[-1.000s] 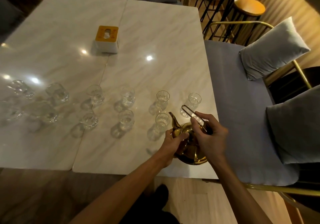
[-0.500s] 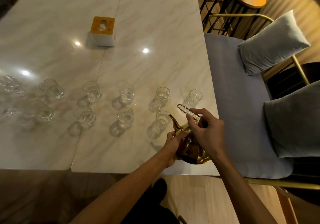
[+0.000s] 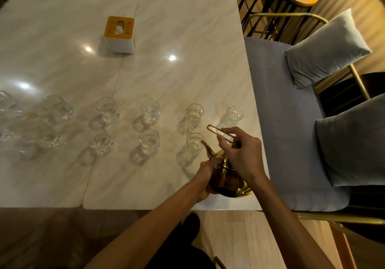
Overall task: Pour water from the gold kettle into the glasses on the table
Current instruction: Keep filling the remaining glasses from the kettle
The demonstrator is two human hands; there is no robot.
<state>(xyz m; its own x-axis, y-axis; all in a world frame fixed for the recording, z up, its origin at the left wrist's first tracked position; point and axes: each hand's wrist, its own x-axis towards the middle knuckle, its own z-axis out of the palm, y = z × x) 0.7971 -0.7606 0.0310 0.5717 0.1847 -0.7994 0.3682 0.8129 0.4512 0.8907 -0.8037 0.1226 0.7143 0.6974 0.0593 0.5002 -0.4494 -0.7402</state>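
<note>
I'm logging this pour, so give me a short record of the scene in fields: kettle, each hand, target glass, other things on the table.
kettle: gold kettle, tilted, spout over a glass
right hand: right hand grips the handle
left hand: left hand holds the kettle body
target glass: near-row glass at the spout
water stream: cannot tell
other: tissue box on marble table

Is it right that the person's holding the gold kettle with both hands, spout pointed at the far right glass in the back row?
Not quite. The head view shows both hands, left hand and right hand, on the gold kettle, but its spout reaches the front-row glass, not the far right back-row glass.
</note>
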